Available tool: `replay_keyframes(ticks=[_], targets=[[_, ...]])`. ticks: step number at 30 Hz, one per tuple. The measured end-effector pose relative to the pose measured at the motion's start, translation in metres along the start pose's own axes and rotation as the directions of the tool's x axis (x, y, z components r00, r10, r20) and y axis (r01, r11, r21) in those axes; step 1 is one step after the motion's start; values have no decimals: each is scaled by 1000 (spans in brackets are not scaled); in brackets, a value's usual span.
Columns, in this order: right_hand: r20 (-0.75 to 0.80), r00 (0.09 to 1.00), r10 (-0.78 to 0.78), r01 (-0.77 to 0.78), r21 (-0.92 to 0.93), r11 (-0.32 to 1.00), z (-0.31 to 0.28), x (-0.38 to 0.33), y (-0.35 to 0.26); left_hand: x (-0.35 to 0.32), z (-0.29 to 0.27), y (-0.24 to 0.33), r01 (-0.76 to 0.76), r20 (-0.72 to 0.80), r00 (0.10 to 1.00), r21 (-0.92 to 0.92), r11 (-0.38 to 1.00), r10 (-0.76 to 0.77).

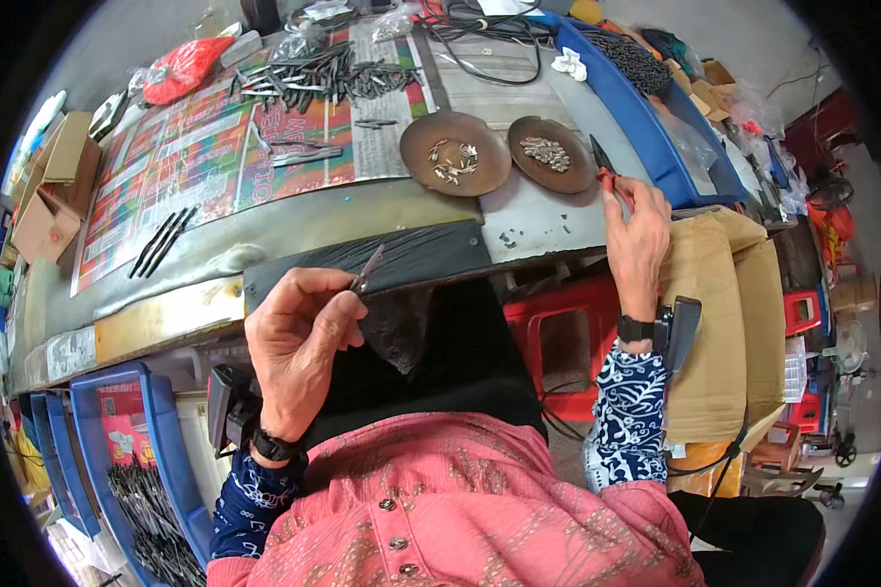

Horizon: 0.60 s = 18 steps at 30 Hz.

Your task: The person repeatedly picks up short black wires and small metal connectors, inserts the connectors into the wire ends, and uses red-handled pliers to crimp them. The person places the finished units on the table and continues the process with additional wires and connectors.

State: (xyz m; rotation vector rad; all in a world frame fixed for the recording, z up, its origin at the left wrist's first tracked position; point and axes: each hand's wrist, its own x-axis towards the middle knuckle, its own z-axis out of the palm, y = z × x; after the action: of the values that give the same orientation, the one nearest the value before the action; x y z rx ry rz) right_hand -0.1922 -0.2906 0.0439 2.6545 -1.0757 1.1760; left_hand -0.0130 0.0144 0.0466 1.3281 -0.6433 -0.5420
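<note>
Head view: your left hand [299, 338] is pinching a thin metal piece [367, 271] in a narrow grip, just above the fingertips. Your right hand [638, 235] is gripping red-handled pliers [605, 166], reaching beside the brown dish [553, 154] on the surface [382, 210].

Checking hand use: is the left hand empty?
No, the left hand pinches a small dark metal piece between thumb and fingers above the black mat.
</note>
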Motion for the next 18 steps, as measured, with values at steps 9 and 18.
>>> replay_keyframes(ticks=[9, 18], targets=[[100, 994, 44, -14, -286, 958, 31, 1, 27, 15, 10, 1, -149, 43, 988, -23, 989, 150], [-51, 947, 318, -290, 296, 910, 6, 5, -11, 27, 12, -15, -278, -33, 961, -85, 957, 276]])
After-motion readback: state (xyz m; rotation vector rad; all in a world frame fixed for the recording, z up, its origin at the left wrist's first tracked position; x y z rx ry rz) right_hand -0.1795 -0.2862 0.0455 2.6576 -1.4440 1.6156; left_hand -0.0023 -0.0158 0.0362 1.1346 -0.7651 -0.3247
